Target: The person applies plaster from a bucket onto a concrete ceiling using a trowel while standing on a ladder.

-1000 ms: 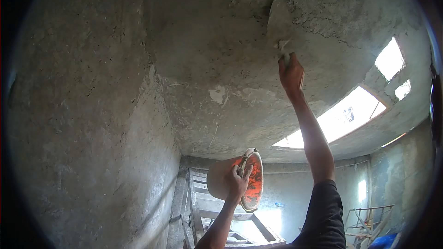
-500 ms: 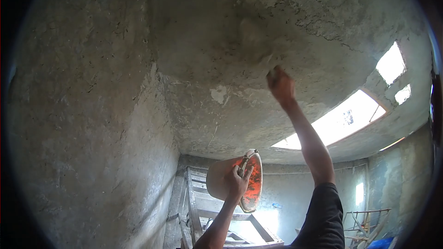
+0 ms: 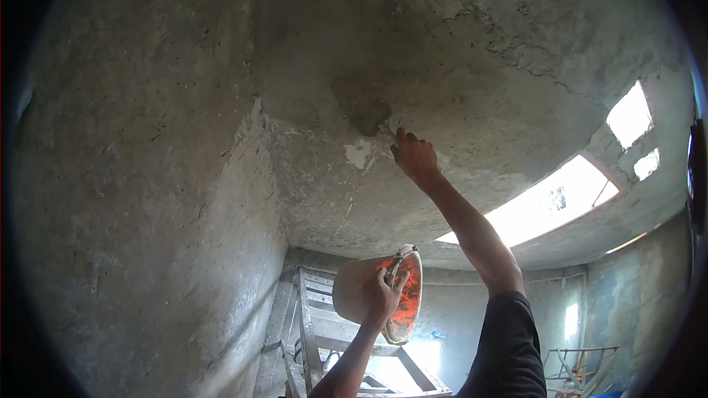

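Raised to the rough grey ceiling (image 3: 472, 96), my right hand (image 3: 417, 156) has its fingers closed around the handle of a tool that is hard to make out. The tool's flat dark blade (image 3: 363, 112) lies against or very near the ceiling, left of the hand. Lower down, my left hand (image 3: 383, 295) grips the rim and handle of a bucket (image 3: 355, 291). The bucket is tipped on its side, its mouth to the right, showing an orange inside smeared with grey.
A metal ladder or scaffold frame (image 3: 308, 324) stands below and behind the bucket. The plastered wall (image 3: 147, 177) rises on the left. Bright openings (image 3: 553, 199) cut the ceiling at right. A rack of bars (image 3: 582, 361) stands at the lower right.
My right hand has moved left and slightly down along the ceiling, and the blurred tool now shows more clearly. My left hand still holds the bucket in nearly the same place.
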Motion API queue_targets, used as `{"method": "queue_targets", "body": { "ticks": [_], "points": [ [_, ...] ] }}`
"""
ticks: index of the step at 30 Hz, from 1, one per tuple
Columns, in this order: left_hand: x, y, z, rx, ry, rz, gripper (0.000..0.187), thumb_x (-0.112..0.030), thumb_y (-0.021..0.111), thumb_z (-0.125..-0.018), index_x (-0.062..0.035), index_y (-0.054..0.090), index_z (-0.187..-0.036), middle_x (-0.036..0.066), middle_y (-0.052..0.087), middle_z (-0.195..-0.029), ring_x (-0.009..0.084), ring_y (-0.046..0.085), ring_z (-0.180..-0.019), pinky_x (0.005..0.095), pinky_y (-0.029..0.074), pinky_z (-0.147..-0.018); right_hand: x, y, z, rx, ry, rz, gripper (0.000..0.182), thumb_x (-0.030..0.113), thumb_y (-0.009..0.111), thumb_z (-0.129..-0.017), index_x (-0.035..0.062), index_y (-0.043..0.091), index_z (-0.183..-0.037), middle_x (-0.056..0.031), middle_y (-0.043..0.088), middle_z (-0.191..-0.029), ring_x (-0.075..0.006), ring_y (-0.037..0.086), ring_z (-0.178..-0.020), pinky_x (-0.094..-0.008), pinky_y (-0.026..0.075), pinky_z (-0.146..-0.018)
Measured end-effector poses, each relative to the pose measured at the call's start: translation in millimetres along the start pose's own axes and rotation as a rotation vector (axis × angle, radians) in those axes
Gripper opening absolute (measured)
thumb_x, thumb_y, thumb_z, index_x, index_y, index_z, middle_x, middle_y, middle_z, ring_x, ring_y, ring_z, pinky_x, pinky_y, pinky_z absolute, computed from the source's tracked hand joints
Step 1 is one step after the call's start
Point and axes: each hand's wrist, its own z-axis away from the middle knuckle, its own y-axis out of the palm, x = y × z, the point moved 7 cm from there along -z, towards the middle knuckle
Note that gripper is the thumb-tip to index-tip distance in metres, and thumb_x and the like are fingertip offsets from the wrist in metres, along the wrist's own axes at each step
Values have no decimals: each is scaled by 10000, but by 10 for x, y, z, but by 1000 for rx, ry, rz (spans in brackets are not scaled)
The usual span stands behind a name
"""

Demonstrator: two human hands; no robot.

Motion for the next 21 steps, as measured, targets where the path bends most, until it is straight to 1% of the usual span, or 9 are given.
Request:
{"method": "queue_targets", "body": {
  "ticks": [2,6,8,12,14,16,17,19,21],
  "points": [
    [7,9,10,16,-22,-53,492,-457,751,-752,-59,483,-645,38,461,-516,178,443,-464,380,392,-498,35,-101,12,42,-43,-14,330,243,597,-859,14,470,-1060,-209,638,-863,-379,651,-670,-464,558,-617],
    [46,68,21,113,-109,-86,475,-477,747,-744,-64,520,-682,45,511,-541,205,496,-484,393,418,-523,-270,-710,-169,-194,117,-19,301,272,575,-881,52,457,-1048,-182,631,-888,-365,660,-705,-453,563,-601],
    [5,46,22,103,-99,-113,478,-491,738,-746,-65,530,-689,52,527,-549,219,523,-496,394,428,-531,-349,-1045,-260,-365,109,47,297,266,565,-893,60,441,-1068,-188,623,-903,-357,662,-704,-443,564,-590],
    [-4,50,41,122,-129,-117,496,-527,712,-753,-63,546,-694,72,563,-572,254,581,-531,397,453,-553,-400,-1067,-404,-352,136,126,269,241,550,-901,57,438,-1062,-199,616,-906,-367,662,-701,-433,566,-582],
    [-75,13,43,152,-108,-135,488,-514,691,-778,-44,566,-742,94,582,-610,269,598,-571,403,461,-571,-376,-763,-371,-179,156,129,248,217,535,-904,47,454,-1064,-221,617,-910,-396,657,-701,-423,568,-581],
    [-99,3,30,173,-86,-150,483,-500,671,-803,-24,585,-791,116,601,-648,284,615,-611,408,469,-590,-214,-385,-225,11,64,190,273,217,539,-895,37,472,-1088,-237,626,-908,-424,651,-696,-447,566,-590],
    [-88,10,31,169,-85,-163,484,-500,669,-804,-22,588,-797,121,605,-661,288,619,-624,408,471,-595,-161,-336,-112,9,59,193,273,217,539,-895,37,472,-1088,-237,626,-908,-424,651,-696,-447,566,-590],
    [-106,22,19,162,-78,-170,486,-500,668,-804,-20,591,-803,126,609,-673,293,622,-637,409,473,-600,30,-262,51,180,-31,112,313,221,557,-880,34,480,-1119,-240,636,-906,-428,652,-729,-479,556,-630],
    [-92,25,38,182,-117,-154,481,-495,672,-802,-21,594,-810,130,606,-674,297,620,-641,409,476,-606,58,-414,37,142,-9,70,317,223,563,-875,35,480,-1118,-241,638,-894,-426,652,-751,-494,548,-650]
  ]
}}
